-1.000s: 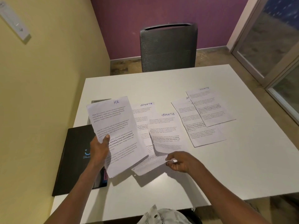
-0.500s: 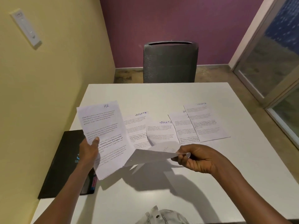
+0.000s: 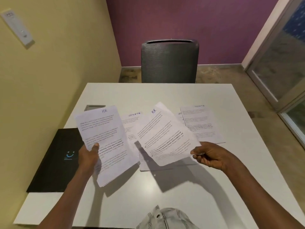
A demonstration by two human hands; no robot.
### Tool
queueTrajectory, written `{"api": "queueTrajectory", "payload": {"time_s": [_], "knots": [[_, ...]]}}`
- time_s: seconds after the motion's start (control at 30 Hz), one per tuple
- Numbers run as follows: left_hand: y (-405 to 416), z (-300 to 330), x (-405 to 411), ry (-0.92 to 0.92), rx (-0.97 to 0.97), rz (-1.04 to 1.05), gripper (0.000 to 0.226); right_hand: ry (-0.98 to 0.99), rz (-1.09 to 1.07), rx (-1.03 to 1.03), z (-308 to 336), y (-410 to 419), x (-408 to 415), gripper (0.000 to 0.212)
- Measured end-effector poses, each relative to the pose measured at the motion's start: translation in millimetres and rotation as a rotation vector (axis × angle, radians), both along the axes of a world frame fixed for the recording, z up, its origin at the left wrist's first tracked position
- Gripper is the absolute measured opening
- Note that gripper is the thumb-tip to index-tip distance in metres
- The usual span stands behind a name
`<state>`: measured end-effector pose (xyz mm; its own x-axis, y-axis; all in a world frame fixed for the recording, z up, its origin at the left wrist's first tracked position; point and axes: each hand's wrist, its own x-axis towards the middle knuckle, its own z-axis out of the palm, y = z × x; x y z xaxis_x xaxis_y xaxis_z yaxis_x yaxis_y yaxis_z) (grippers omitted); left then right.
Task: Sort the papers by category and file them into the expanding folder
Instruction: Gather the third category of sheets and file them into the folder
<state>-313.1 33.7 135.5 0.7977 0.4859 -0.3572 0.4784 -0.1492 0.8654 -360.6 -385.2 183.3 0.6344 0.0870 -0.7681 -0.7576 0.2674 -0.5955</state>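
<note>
Head view: my left hand (image 3: pixel 88 156) grips a small stack of papers (image 3: pixel 105 142) headed "HR", thumb on the face, held above the table (image 3: pixel 181 195) with the long axis running near to far. My right hand (image 3: pixel 208 156) pinches the near right corner of a single HR sheet (image 3: pixel 165 138), lifted clear and tilted, its top edge leaning right. The two held items lie just beside each other, edges near but not touching. The sheet lies right of the stack, so I judge the coming move to be a short leftward carry by the right hand onto the stack. Sheets headed "SPORTS" (image 3: pixel 199 124) lie flat on the far side. The black folder (image 3: pixel 56 159) lies closed at the left edge, nearer my left hand.
</note>
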Motion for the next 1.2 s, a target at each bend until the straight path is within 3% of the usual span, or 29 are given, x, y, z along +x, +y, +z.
{"api": "queueTrajectory", "payload": {"time_s": [0.27, 0.37, 0.67, 0.77, 0.93, 1.2], "knots": [[-43.5, 3.2, -9.5, -0.025, 0.019, -0.018, 0.034, 0.121, 0.088, -0.276, -129.5, -33.1, -19.7, 0.031], [-56.4, 6.2, -13.1, -0.037, 0.013, -0.032, 0.032, 0.151, 0.197, -0.415, -147.1, -36.8, -29.1, 0.022], [-70.2, -0.5, -26.0, 0.013, 0.036, -0.099, 0.026, -0.109, 0.355, -0.892, -173.8, -34.1, -17.1, 0.034], [-66.7, -2.1, -21.9, 0.024, 0.034, -0.124, 0.024, -0.137, 0.31, -0.894, -166.0, -30.8, -13.4, 0.031], [-56.6, -9.4, -14.1, 0.012, 0.068, -0.17, 0.023, -0.25, 0.201, -0.838, -145.3, -31.1, -3.9, 0.007], [-61.8, -14.2, 8.0, 0.027, 0.026, -0.154, 0.018, -0.288, 0.005, -0.652, -100.3, -26.9, 13.5, 0.007]]}}
